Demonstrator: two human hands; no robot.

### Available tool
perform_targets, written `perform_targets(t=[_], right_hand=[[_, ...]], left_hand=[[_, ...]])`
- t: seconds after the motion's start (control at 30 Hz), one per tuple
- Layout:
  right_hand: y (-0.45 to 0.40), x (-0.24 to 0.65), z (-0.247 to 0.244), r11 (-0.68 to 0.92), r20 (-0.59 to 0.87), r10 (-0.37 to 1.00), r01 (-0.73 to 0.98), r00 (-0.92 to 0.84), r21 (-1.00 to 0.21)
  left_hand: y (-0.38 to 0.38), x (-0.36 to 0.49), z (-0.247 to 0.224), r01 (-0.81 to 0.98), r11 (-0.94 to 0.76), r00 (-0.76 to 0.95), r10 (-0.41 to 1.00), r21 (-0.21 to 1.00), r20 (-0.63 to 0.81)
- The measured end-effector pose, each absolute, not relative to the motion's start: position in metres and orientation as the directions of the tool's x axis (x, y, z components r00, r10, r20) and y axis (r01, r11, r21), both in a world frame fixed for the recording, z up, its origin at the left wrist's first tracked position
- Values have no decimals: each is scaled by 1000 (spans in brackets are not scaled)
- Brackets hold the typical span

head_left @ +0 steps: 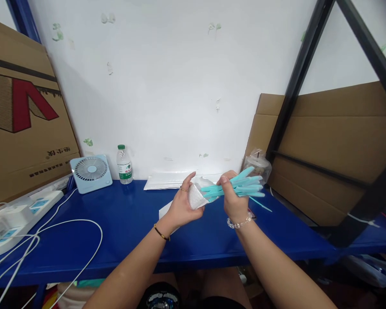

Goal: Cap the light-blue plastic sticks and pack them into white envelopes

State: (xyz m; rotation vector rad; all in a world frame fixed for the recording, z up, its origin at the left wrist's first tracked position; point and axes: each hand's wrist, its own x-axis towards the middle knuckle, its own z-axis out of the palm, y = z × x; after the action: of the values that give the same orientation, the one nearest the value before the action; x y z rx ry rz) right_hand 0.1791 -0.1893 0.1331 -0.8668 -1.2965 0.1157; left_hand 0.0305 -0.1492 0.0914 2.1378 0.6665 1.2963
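My left hand (184, 205) is wrapped round a crumpled white wrapper (197, 196), its thumb and fingers on both sides of it. Out of the wrapper's right end comes a bundle of thin light-blue strips (247, 187). My right hand (233, 197) grips that bundle near its middle, with the strip ends fanning out to the right. One thin blue strip hangs lower, over the desk. Behind my left hand, part of a white sheet (164, 209) shows on the blue desk.
On the blue desk (131, 240) stand a light-blue fan (91, 171), a water bottle (125, 165) and a bagged cup (259, 165). White sheets (157, 181) lie by the wall. A power strip (22, 219) with loose white cables is left; cardboard (334, 146) stands right.
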Motion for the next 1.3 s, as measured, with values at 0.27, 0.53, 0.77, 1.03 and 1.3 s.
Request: perform_targets(t=[0.27, 0.53, 0.77, 1.03, 1.3], right_hand=[[-170, 153, 171, 455, 443, 890, 212, -103, -865], [-163, 150, 179, 510, 434, 847, 241, -307, -826], [-160, 187, 187, 715, 451, 612, 210, -650, -667], [-129, 190, 189, 805, 541, 569, 553, -620, -213], [-113, 202, 214, 469, 691, 640, 883, -336, -6]], left_hand=[[-146, 30, 86, 56, -769, 244, 629, 637, 738], [-139, 14, 83, -57, -735, 241, 647, 676, 724], [-131, -2, 84, -251, -615, 297, 686, 747, 664], [-96, -9, 85, -349, -357, 518, 697, 866, 496], [-72, -25, 95, -128, -498, 281, 811, 858, 513]])
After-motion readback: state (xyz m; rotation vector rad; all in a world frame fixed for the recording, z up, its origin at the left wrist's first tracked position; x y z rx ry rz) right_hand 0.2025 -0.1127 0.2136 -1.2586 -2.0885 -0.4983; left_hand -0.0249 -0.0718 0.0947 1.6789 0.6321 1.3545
